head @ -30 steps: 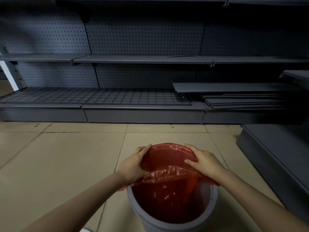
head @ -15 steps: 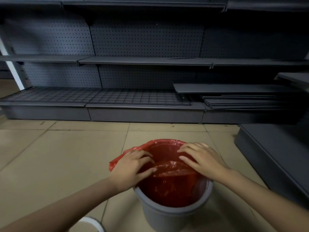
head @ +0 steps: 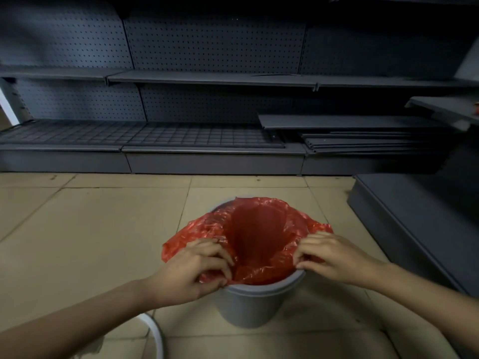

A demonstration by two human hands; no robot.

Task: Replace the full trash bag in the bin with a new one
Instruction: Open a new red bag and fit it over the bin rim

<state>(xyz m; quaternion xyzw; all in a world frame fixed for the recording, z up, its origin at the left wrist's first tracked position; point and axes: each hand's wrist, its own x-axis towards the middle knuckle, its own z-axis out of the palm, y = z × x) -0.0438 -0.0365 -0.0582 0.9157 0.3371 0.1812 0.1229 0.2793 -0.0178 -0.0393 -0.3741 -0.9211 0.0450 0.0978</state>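
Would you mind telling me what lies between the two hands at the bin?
In the head view, only the open mouth of the red bag lies between the left hand and the right hand, lining the grey bin.

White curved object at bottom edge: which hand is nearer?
Left. The left hand pinches the red bag at the bin's near-left rim, just above the white curved object. The right hand grips the bag's right side, farther away.
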